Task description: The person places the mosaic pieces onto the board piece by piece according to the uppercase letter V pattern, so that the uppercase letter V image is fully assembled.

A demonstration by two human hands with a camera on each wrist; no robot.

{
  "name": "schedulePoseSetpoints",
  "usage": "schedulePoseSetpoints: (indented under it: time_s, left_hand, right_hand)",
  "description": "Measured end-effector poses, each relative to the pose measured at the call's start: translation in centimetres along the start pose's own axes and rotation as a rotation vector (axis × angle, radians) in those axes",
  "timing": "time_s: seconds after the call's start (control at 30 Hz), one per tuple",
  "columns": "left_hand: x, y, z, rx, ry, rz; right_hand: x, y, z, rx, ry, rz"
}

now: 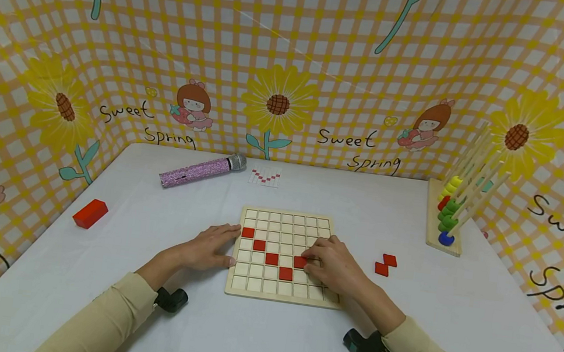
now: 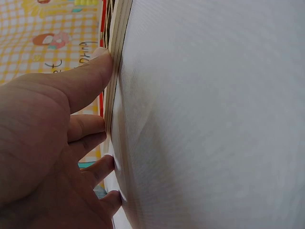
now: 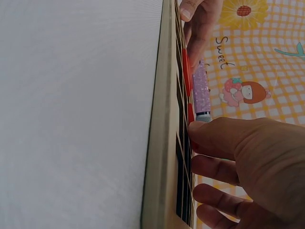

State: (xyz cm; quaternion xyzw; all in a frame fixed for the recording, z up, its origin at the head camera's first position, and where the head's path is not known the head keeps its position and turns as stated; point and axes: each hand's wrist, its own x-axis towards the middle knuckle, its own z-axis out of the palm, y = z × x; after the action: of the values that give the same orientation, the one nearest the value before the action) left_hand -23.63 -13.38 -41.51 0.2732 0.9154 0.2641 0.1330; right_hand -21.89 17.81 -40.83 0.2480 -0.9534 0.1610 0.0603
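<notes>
A wooden grid board (image 1: 283,299) lies flat in the middle of the table, divided into square cells. Red tiles sit in several of its cells, such as one (image 1: 285,274) low in the grid and another (image 1: 248,233) by the left edge. My left hand (image 1: 207,247) rests against the board's left edge, fingers extended; the left wrist view has the thumb (image 2: 90,78) on the wooden side. Over the board's right part, my right hand (image 1: 331,264) pinches a red square tile (image 1: 299,262) at a cell, thumb and fingertips on its right side.
Two loose red tiles (image 1: 381,268) lie right of the board. Behind it are a small pattern card (image 1: 265,177) and a glittery pink microphone (image 1: 198,172). A red block (image 1: 90,213) stands at left, and a wooden bead stand (image 1: 441,242) at far right.
</notes>
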Motion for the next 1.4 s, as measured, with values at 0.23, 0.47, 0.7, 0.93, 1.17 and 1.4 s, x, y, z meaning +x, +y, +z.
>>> schedulePoseSetpoints:
  time_s: [0.23, 0.47, 0.7, 0.93, 1.17, 1.4]
  left_hand:
    - [0.0, 0.0, 0.0, 0.001, -0.001, -0.002]
    - [0.0, -0.1, 0.1, 0.001, -0.001, 0.008]
    - [0.1, -0.1, 0.1, 0.002, 0.003, 0.011]
    - [0.0, -0.1, 0.0, -0.001, 0.006, 0.006]
    - [0.0, -0.1, 0.0, 0.001, 0.007, 0.016]
    - [0.0, -0.1, 0.0, 0.0, 0.002, 0.011]
  right_hand:
    - [0.0, -0.1, 0.0, -0.005, 0.004, -0.017]
    - [-0.1, 0.0, 0.0, -0.002, 0.008, -0.019]
    - [-0.4, 0.3, -0.4, -0.015, 0.04, -0.026]
    - [-1.1, 1.2, -1.3, -0.007, 0.05, 0.039]
    - [-2.5, 2.9, -2.3, -0.019, 0.096, 0.067]
    - [-3.6, 4.4, -3.3, -0.03, 0.117, 0.12]
